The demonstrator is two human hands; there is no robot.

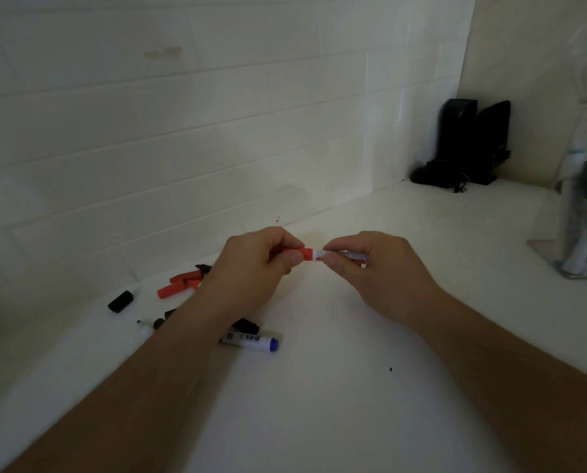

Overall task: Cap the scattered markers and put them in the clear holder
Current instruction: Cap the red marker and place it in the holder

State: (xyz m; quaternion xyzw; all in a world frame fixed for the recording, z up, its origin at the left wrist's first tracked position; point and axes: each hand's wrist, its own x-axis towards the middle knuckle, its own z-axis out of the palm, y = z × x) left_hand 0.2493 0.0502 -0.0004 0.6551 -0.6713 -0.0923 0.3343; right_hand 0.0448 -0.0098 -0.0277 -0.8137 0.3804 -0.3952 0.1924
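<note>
Head view, left hand [258,264]: curled round a red cap [297,253], thumb and fingers pinching it; grips the short piece so it can be pushed along the barrel.
Head view, right hand [370,264]: pinching the white marker [348,256] near its front end; holds close to the joint, likely to keep both parts in line.
Marker position: lifted above the white counter [319,387], between both hands, in mid-frame.
Marker axis: lies nearly level, left to right; capped end points left, tail hidden in the right palm.
Cap seating: meets the barrel; fully clicked home or not, cannot tell.
Loose pile [186,285]: red and black caps and markers lying flat at left, one blue-ended marker [251,339] nearer, partly under the left forearm.
Clear holder [583,220]: far right edge, blurred, markers standing tilted inside; well apart from the hands.
Step judged: capping, then a carry rightward.
</note>
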